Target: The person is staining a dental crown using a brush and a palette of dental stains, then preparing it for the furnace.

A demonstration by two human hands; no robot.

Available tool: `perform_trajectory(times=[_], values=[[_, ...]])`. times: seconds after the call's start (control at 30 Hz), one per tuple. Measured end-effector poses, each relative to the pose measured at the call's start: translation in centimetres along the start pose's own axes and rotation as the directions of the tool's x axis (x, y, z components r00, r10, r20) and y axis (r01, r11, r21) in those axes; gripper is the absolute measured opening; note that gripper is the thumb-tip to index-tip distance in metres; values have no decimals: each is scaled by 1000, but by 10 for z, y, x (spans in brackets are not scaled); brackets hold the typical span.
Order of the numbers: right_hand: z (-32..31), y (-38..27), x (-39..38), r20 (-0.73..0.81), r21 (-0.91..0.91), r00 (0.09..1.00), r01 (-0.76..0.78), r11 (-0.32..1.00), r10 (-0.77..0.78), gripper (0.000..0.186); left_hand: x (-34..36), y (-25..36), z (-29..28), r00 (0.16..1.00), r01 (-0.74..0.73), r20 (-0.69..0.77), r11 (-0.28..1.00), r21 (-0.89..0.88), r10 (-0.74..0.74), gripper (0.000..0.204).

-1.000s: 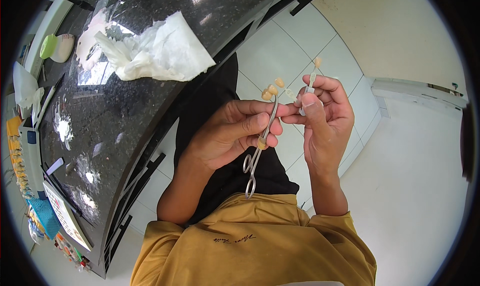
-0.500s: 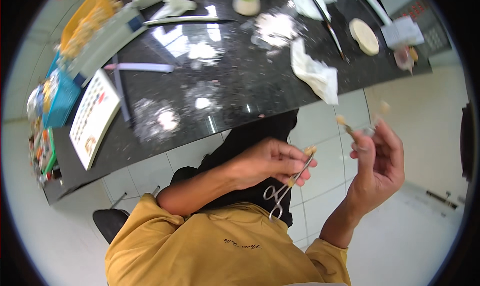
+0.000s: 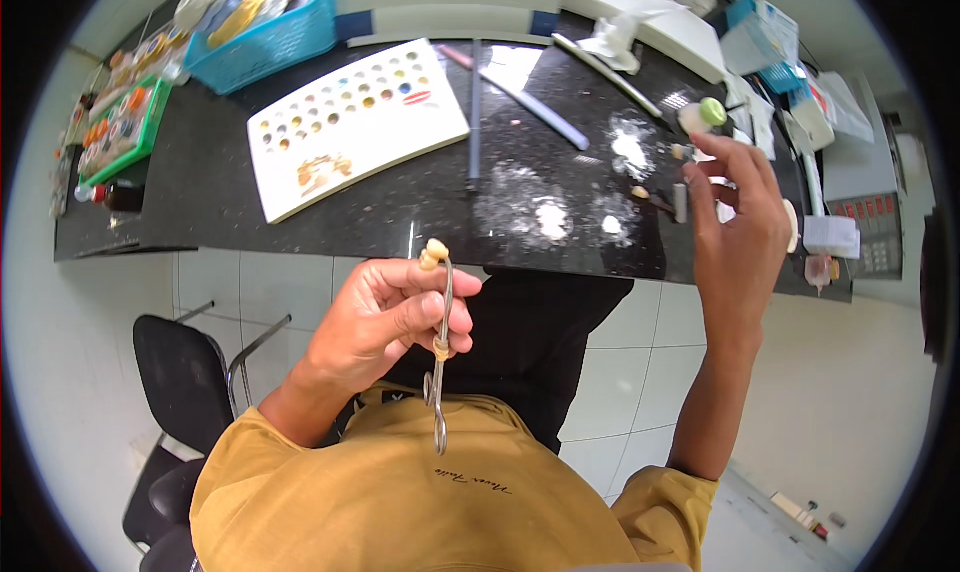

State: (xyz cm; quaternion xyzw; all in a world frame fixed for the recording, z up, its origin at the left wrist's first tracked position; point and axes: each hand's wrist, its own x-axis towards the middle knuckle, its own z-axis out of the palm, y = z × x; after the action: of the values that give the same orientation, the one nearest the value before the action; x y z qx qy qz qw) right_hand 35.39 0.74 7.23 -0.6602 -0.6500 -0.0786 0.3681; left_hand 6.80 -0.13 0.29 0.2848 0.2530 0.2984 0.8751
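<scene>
My left hand [image 3: 375, 322] grips a steel clamp [image 3: 441, 382] with ring handles and an amber band. Small tooth-coloured pieces [image 3: 434, 253] are at its upper tip. My right hand [image 3: 740, 202] is over the black stone counter [image 3: 370, 230], thumb and forefinger close together at a small piece [image 3: 681, 153] that I cannot make out. A tan tooth tab [image 3: 640, 192] and a grey piece [image 3: 680, 203] lie just beside these fingertips. White powder [image 3: 550, 222] is scattered to their left, and a green-lidded jar [image 3: 705, 114] stands behind them.
A white palette [image 3: 355, 132], a lilac spatula [image 3: 540, 112] and rods lie on the counter. A blue basket [image 3: 260, 62], a green tray [image 3: 130, 142] and a brown bottle [image 3: 118, 199] stand at left, papers [image 3: 830, 232] at right. A black chair [image 3: 180, 372] is at lower left.
My right hand has moved forward from above the floor, with the tabs it held, to the counter. My left hand has moved left with the clamp. The view has turned toward the counter.
</scene>
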Motion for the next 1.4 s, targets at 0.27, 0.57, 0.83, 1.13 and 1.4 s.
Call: perform_trajectory(times=[0.27,0.57,0.83,1.13,1.4], values=[[53,-74,20,446,89,891,43,995,-78,24,-10,10,-6,993,-21,-116,995,-96,10,28],[66,-92,43,699,-78,711,-31,997,76,30,-15,14,-16,996,36,-72,979,-201,-51,28],[70,-85,46,697,11,705,-197,980,134,24,-20,13,-26,996,58,-41,949,-311,-74,28],[55,-92,-8,207,802,978,-153,578,-29,25,-20,18,-27,986,112,-79,944,-312,-143,27],[84,-91,-33,62,854,940,124,506,-336,20,-19,22,-26,974,156,-115,946,-284,-196,26]])
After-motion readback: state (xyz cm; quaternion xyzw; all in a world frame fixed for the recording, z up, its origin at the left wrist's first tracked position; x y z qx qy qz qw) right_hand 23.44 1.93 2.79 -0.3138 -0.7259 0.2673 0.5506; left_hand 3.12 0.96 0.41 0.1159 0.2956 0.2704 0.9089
